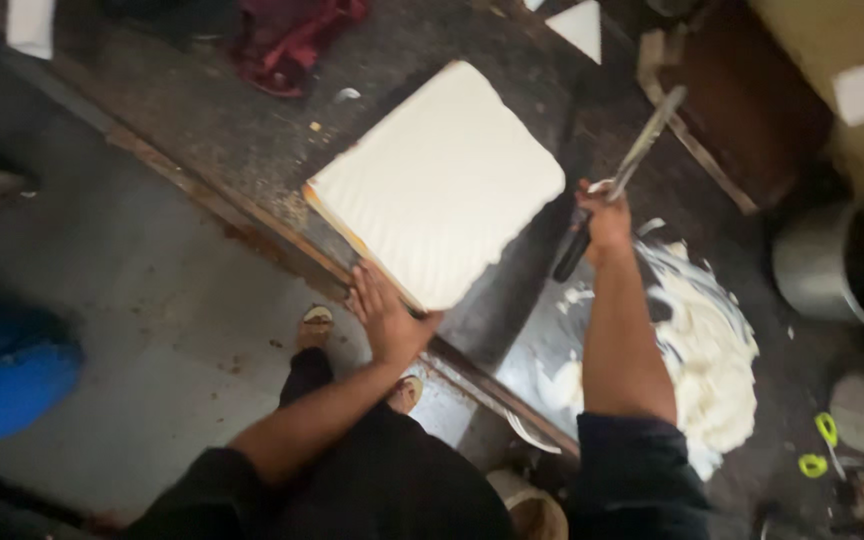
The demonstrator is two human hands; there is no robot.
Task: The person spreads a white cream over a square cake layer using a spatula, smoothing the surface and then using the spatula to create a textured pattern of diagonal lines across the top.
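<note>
Left hand (387,320) presses open against the white slab (439,185); right hand (604,222) grips a long knife (620,178), white paste (702,350) heaped beside it on the bench (252,140).

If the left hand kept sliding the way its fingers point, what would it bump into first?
The left hand already touches the near edge of the white square slab on the workbench. Going straight on, it would probably just push against that slab.

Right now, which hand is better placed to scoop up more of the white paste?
Probably the right hand: it grips the long knife above the white paste. The left hand is pressed on the white slab's near edge.
</note>
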